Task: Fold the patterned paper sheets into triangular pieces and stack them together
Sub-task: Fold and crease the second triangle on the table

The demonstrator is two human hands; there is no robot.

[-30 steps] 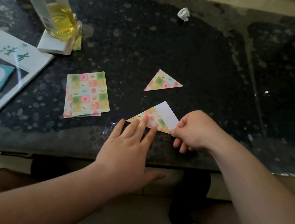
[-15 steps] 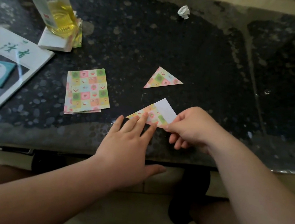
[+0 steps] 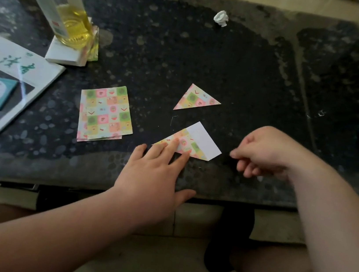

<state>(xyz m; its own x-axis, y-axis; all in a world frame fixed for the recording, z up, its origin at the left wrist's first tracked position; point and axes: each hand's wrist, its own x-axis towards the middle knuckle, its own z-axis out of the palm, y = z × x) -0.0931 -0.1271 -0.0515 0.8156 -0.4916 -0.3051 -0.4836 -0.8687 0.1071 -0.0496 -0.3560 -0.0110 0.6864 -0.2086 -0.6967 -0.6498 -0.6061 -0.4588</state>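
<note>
Your right hand [image 3: 264, 152] has let go of the partly folded sheet [image 3: 205, 143] and drawn off to the right. It now sits near the sheet's white flap without touching it, fingers curled in, grasping nothing. Your left hand [image 3: 154, 178] stays in place, released, its straight fingers pressing the patterned near edge of that sheet flat against the worktop [image 3: 230, 62]. The sheet lies near the front edge of the worktop, with the patterned triangle to the left and the white flap to the right. The finished triangle [image 3: 196, 99] lies just behind it, not touching. The stack of unfolded sheets [image 3: 105, 114] lies to the left, clear of both hands. A crumpled paper ball [image 3: 221, 18] sits at the rear. A bottle of yellow liquid [image 3: 74, 26] stands on a white pad [image 3: 62, 57] at the left rear.
</note>
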